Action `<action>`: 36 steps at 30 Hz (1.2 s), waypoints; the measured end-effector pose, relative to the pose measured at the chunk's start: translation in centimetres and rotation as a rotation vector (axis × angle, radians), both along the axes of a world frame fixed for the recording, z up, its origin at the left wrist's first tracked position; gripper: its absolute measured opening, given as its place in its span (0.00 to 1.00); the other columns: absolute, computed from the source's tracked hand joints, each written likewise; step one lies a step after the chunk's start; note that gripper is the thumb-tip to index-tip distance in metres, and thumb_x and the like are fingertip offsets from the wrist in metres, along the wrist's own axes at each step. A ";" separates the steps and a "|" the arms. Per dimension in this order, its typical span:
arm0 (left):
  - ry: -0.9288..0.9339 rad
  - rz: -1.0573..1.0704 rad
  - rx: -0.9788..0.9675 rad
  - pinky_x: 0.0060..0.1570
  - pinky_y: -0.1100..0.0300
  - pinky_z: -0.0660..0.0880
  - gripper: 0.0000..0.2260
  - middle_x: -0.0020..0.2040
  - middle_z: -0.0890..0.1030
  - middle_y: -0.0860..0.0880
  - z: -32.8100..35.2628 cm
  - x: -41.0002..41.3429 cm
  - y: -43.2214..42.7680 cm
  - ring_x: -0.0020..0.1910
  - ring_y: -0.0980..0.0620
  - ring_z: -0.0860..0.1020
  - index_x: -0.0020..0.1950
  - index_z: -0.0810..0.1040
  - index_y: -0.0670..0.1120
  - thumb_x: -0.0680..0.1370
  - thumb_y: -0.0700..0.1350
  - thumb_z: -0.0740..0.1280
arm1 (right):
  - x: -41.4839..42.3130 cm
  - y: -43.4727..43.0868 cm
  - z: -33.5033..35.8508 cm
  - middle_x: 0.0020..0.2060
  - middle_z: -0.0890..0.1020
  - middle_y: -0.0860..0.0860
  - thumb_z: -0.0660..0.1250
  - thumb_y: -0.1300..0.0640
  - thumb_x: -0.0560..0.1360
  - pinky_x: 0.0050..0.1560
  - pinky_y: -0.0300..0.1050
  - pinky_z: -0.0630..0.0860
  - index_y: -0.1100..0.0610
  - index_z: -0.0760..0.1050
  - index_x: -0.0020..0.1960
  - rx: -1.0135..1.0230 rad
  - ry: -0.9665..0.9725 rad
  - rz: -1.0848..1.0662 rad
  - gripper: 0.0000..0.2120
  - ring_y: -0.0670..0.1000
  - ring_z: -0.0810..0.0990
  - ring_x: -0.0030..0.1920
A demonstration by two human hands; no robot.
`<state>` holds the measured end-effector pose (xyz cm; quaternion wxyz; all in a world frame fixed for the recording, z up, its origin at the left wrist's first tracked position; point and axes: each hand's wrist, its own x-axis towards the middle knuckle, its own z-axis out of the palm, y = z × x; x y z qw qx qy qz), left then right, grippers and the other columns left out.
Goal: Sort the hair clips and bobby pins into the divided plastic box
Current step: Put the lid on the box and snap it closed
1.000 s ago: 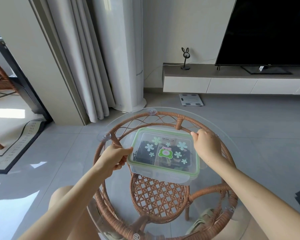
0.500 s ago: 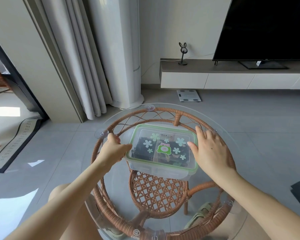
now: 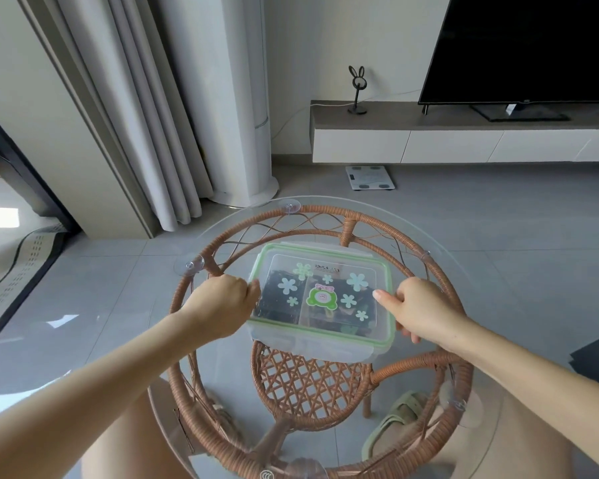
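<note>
A clear divided plastic box (image 3: 329, 344) with a green-rimmed lid and flower stickers rests on the round glass table (image 3: 464, 271). Dark hair clips (image 3: 277, 299) show through the lid in the left compartment, and mixed clips (image 3: 353, 309) in the right one. My left hand (image 3: 222, 302) grips the box's left edge, fingers curled at the side latch. My right hand (image 3: 419, 309) holds the right edge, thumb lying on the lid. The lid sits closed on the box.
The glass top lies on a rattan frame (image 3: 312, 385) with suction cups at its rim. My knees and a sandal (image 3: 391, 423) show beneath it. Curtains (image 3: 135, 108), a TV stand (image 3: 464, 140) and a floor scale (image 3: 370, 178) stand beyond.
My right hand slid from the far right corner down to the middle of the right edge. My left hand shifted slightly along the left edge. The view moved closer.
</note>
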<state>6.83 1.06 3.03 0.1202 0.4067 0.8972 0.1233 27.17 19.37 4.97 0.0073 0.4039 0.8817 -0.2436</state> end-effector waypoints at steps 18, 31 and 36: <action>-0.160 -0.112 -0.209 0.41 0.55 0.68 0.26 0.33 0.70 0.47 0.5 -5.2 3.0 0.37 0.47 0.71 0.38 0.69 0.44 0.78 0.63 0.44 | 1.6 -6.0 -1.3 0.25 0.78 0.56 0.59 0.48 0.77 0.22 0.40 0.67 0.63 0.67 0.45 -0.727 0.401 -0.214 0.16 0.54 0.74 0.25; 0.363 0.070 0.100 0.31 0.57 0.68 0.24 0.38 0.76 0.46 2.5 1.8 -1.0 0.34 0.46 0.74 0.43 0.69 0.43 0.75 0.65 0.54 | 3.8 -6.8 1.4 0.29 0.82 0.56 0.42 0.28 0.67 0.29 0.42 0.74 0.59 0.75 0.40 -0.398 0.000 -0.044 0.38 0.53 0.80 0.29; 0.185 0.081 -0.097 0.27 0.63 0.71 0.28 0.24 0.64 0.52 1.3 5.8 -3.1 0.22 0.55 0.64 0.27 0.63 0.46 0.75 0.67 0.47 | 0.4 -2.4 0.7 0.47 0.80 0.52 0.42 0.33 0.74 0.44 0.47 0.73 0.56 0.72 0.53 0.416 -0.050 0.181 0.32 0.53 0.78 0.47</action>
